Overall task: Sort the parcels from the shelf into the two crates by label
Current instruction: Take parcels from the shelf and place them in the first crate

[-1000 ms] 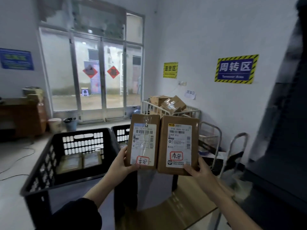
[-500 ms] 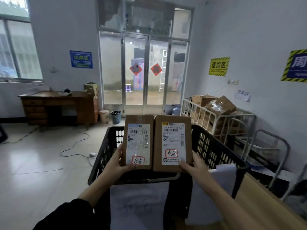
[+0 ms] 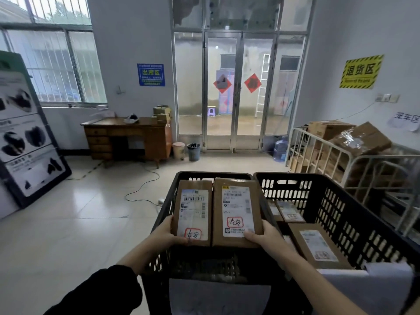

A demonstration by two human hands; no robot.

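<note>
Glass doors (image 3: 238,92) beyond left crate (image 3: 164,212) | over it, our left hand (image 3: 167,235) grips narrow parcel (image 3: 193,210), right hand (image 3: 266,235) grips wide parcel (image 3: 236,210)

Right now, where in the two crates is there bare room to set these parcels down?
Left crate: no parcels show around the held left parcel and right parcel, which hide most of its floor. Right crate: crowded, the near parcel and back parcels fill its left and middle; a dark patch beyond the near parcel, by the right wall, looks bare.
</note>
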